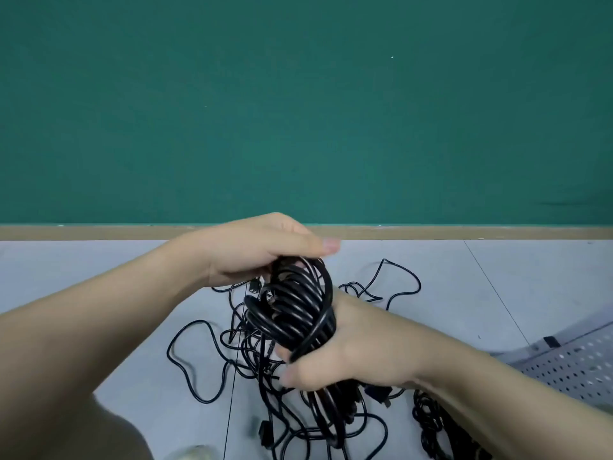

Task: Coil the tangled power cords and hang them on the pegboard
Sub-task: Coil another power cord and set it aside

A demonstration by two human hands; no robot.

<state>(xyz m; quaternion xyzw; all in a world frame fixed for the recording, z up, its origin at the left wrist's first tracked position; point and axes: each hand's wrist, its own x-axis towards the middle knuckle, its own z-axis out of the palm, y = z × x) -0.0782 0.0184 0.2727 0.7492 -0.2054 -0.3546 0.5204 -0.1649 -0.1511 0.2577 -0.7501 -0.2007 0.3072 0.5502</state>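
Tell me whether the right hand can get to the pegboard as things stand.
Probably yes, but not freely: the right hand grips the coiled cord together with the left hand. The pegboard lies close by to its right, with nothing between them.

A green wall (298,111) rises behind the grey floor (99,267).

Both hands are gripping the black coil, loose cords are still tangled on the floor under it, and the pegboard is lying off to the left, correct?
Not quite. In the head view the pegboard lies to the right, not left. Both the left hand and right hand grip the coil, with loose cords tangled beneath.
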